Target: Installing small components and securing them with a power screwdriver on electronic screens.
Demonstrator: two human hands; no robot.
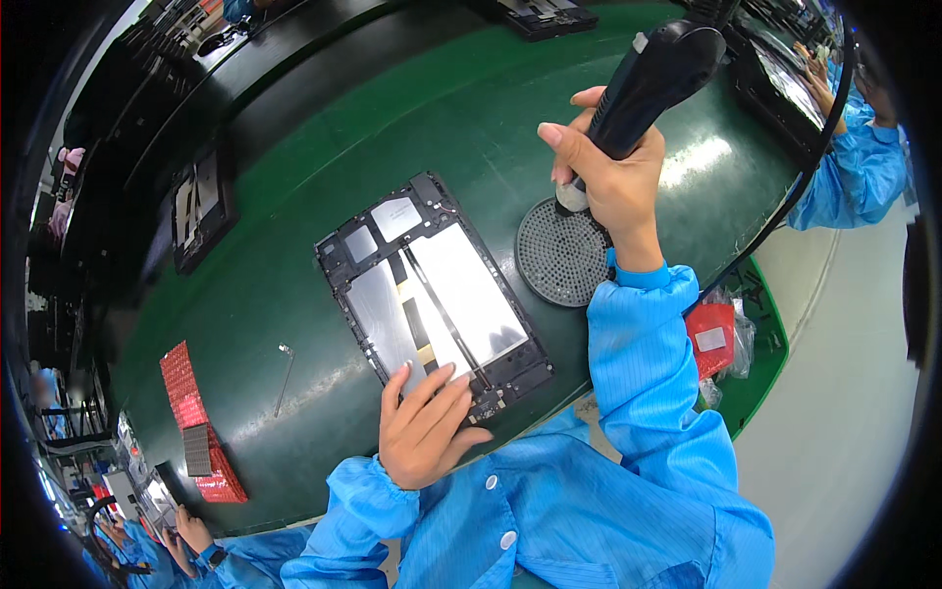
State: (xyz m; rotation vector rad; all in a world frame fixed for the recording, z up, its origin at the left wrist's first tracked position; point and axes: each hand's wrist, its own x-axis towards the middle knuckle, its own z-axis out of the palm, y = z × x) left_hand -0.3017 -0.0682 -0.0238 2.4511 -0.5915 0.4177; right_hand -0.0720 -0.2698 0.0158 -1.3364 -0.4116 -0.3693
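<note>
This is a factory workshop, with people (pixel 849 182) in blue coats (pixel 648 363) and opened tablets (pixel 471 290) on a green table (pixel 265 294).

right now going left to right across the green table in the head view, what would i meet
Red wrapping, thin silvery strip, opened flat device, black handheld tool gripped in the right hand.

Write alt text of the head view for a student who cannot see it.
A person's right hand grips a black tool, its lower end at a perforated disc, while the left hand rests on an opened device. Red wrapping lies further left on the green table.
</note>
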